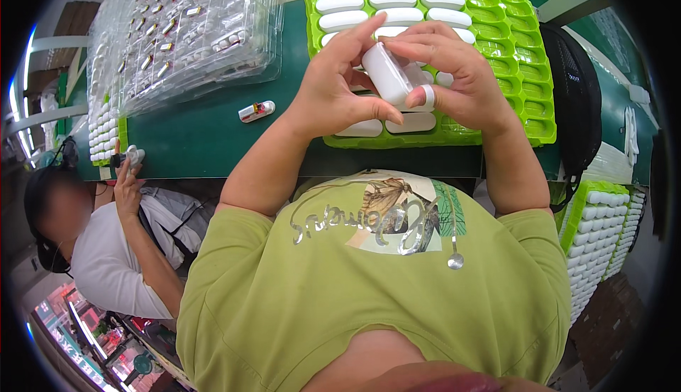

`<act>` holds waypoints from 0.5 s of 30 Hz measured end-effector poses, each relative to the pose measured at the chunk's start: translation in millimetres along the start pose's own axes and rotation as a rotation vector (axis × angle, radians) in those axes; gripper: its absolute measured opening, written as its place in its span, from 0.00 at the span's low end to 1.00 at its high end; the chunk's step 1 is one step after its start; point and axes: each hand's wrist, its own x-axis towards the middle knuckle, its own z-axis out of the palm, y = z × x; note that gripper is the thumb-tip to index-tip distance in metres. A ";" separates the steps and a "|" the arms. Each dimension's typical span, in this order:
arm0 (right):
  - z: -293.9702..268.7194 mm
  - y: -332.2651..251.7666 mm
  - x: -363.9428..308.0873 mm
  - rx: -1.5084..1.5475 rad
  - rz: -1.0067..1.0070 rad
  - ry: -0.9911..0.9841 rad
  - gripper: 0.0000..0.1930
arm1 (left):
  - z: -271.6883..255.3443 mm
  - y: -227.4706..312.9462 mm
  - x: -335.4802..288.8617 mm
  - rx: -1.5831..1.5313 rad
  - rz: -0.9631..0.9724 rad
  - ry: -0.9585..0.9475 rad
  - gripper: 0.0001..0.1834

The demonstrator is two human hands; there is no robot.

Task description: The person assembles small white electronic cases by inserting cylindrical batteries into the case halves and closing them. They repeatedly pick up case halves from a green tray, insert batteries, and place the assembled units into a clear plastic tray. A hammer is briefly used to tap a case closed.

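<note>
Above the green tray, a small white rounded plastic case (386,74) is held tilted between my two hands. My left hand (333,80) curves around its left side, with the thumb below and the fingers behind, partly hidden. My right hand (461,73) grips the right side, the fingers over the top and the thumb underneath. A white band wraps the right thumb. Part of the case near the right fingers looks clear or glossy; the detail is hard to make out. Under my hands, the bright green moulded tray (535,119) holds rows of white oblong cases (394,0).
Left of my hands, a small capsule-shaped part (257,111) lies on the green table (191,140). Stacked clear trays (234,73) with small metallic parts stand beyond it. A black bag (571,101) sits at the right. A co-worker (128,271) works at far left.
</note>
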 end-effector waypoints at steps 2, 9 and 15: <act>2.9 3.2 0.2 0.025 -0.046 0.043 0.22 | 0.3 3.0 2.3 0.008 0.030 0.007 0.41; 5.7 -8.4 8.5 -0.295 -0.169 0.256 0.17 | -1.4 5.6 -0.6 0.414 0.166 0.225 0.24; 11.5 -21.6 20.6 -0.427 -0.291 0.422 0.19 | 13.6 25.3 30.2 0.452 0.587 0.541 0.12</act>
